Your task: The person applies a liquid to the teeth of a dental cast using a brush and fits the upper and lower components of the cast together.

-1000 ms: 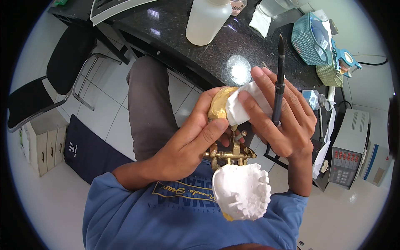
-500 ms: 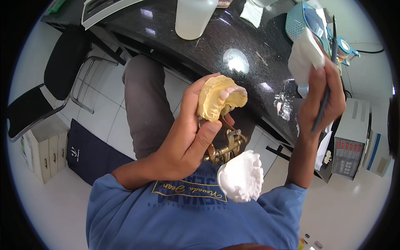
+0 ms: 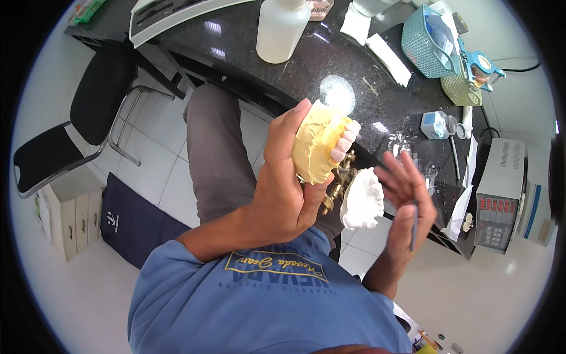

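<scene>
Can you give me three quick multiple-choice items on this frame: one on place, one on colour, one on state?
1. Where is the white plastic bottle?
A. On the dark counter
B. On the floor
C. On the black chair

2. What colour is the dental cast gripped by the left hand?
A. Blue
B. Yellow
C. Black

3. What is the right hand doing?
A. Gripping the yellow cast
B. Resting flat on the counter
C. Raised in the air with a thin tool along its fingers

Answers:
1 A, it stands on the dark counter near its far edge.
2 B, the cast body is yellow with pale teeth.
3 C, it is clear of the cast and the counter.
</scene>
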